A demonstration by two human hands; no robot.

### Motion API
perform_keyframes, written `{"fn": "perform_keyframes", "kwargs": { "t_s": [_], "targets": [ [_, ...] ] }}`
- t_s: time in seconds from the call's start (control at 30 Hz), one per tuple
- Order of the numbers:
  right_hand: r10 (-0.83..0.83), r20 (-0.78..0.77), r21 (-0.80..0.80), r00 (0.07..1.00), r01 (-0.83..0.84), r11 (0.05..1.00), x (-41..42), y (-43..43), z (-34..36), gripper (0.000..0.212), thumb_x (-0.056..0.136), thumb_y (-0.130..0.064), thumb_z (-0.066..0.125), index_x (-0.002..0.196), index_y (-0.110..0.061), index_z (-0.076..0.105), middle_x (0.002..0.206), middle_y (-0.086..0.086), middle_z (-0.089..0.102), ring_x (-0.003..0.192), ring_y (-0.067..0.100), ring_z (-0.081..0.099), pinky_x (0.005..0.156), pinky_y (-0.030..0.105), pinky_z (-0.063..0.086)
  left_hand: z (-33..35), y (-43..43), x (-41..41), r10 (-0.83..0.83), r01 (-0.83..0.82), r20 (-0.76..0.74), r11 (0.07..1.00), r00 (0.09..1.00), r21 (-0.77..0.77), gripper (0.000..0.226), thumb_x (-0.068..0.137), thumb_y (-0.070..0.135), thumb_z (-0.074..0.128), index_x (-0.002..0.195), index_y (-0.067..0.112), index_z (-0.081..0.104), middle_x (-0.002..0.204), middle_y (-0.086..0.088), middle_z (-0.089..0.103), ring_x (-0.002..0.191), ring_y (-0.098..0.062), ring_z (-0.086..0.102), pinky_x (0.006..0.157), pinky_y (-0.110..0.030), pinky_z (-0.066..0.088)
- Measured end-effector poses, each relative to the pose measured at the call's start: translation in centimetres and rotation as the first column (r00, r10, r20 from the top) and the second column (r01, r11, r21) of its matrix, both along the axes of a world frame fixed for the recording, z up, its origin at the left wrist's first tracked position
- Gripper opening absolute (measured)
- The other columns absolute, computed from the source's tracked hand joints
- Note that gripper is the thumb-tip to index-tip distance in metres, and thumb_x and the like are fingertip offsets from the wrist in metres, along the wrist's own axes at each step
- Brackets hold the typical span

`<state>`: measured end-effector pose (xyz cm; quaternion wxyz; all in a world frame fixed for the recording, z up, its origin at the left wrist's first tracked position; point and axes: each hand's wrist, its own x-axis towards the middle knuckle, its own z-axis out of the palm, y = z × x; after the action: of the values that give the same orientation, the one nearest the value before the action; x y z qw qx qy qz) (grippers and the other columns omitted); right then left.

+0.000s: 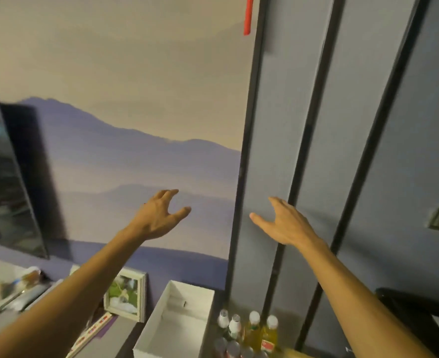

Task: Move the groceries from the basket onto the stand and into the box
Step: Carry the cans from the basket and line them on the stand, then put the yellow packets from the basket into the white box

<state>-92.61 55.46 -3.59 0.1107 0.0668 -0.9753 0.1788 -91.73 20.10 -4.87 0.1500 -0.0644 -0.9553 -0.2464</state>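
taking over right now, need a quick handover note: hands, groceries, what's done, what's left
Left hand: open, raised, holding nothing.
Right hand: open, raised, holding nothing.
Open white cardboard box: low centre; the part in view holds nothing.
Two clear plastic bottles of yellow liquid and two smaller white-capped bottles stand upright just right of the box.
Basket and stand: cannot be made out here.
Done: nothing shows in the box.
Left: seemingly all the bottles, at least.
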Motion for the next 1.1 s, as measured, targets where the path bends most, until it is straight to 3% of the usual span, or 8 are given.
{"fn": "perform_keyframes", "kwargs": {
  "t_s": [0.23,0.4,0.47,0.6,0.73,0.87,1.1],
  "targets": [
    [0.294,-0.024,0.015,0.955,-0.294,0.956,-2.2,-13.5,0.4,0.098,0.094,-0.077,0.053,0.166,-0.015,0.029,0.173,0.005,0.030,0.155,0.028,0.037,0.122,0.044,0.038,-1.1,-12.1,8.4,0.320,-0.321,-0.008,0.947,0.947,-0.002,0.091,0.088,0.084,0.043,0.157,0.024,0.040,0.162,-0.010,0.042,0.136,-0.033,0.055,0.112,-0.052,0.046],
    [0.508,0.017,0.022,0.861,-0.508,0.861,-0.7,-26.7,-0.5,0.095,0.097,-0.074,0.051,0.168,-0.015,0.025,0.174,0.007,0.028,0.156,0.031,0.035,0.121,0.048,0.037,-1.8,-21.9,16.1,0.548,-0.548,0.029,0.837,0.836,-0.004,0.084,0.091,0.079,0.050,0.154,0.025,0.044,0.156,-0.011,0.046,0.126,-0.032,0.060,0.105,-0.049,0.052],
    [0.573,0.019,0.032,0.820,-0.573,0.819,0.4,-31.9,-1.1,0.094,0.098,-0.072,0.052,0.167,-0.014,0.026,0.173,0.007,0.029,0.154,0.031,0.037,0.120,0.048,0.038,-1.9,-25.1,19.0,0.611,-0.612,0.037,0.791,0.791,0.013,0.081,0.091,0.077,0.053,0.153,0.026,0.046,0.157,-0.010,0.046,0.131,-0.031,0.057,0.107,-0.049,0.051],
    [0.677,0.039,0.038,0.735,-0.678,0.734,2.8,-41.9,-2.3,0.094,0.098,-0.072,0.053,0.167,-0.014,0.027,0.173,0.008,0.030,0.153,0.032,0.039,0.120,0.048,0.039,-2.5,-31.5,23.8,0.688,-0.689,0.042,0.723,0.724,0.035,0.070,0.098,0.062,0.059,0.153,0.021,0.047,0.161,-0.011,0.044,0.135,-0.032,0.054,0.109,-0.046,0.045],
    [0.749,0.055,0.027,0.660,-0.751,0.659,4.6,-50.7,-3.9,0.094,0.096,-0.076,0.051,0.167,-0.019,0.028,0.173,0.004,0.031,0.154,0.029,0.038,0.120,0.050,0.040,-4.1,-38.2,27.1,0.756,-0.762,0.105,0.646,0.647,0.044,0.080,0.093,0.075,0.053,0.156,0.025,0.043,0.165,-0.007,0.040,0.142,-0.032,0.049,0.111,-0.051,0.045],
    [0.793,0.108,0.029,0.600,-0.799,0.601,6.0,-58.2,-6.0,0.094,0.095,-0.075,0.054,0.167,-0.020,0.028,0.173,0.003,0.030,0.154,0.029,0.038,0.120,0.050,0.040,-6.5,-43.1,28.8,0.779,-0.792,0.141,0.605,0.611,0.089,0.076,0.094,0.072,0.056,0.153,0.025,0.046,0.158,-0.007,0.047,0.134,-0.027,0.054,0.106,-0.044,0.048],
    [0.814,0.262,0.002,0.519,-0.843,0.537,6.2,-69.1,-12.0,0.079,0.089,-0.077,0.056,0.149,-0.026,0.047,0.149,0.001,0.057,0.126,0.029,0.060,0.099,0.045,0.054,-13.1,-49.3,28.5,0.803,-0.835,0.232,0.535,0.550,0.129,0.073,0.096,0.068,0.056,0.153,0.023,0.047,0.155,-0.008,0.050,0.125,-0.026,0.060,0.101,-0.042,0.053]
  ]
}}
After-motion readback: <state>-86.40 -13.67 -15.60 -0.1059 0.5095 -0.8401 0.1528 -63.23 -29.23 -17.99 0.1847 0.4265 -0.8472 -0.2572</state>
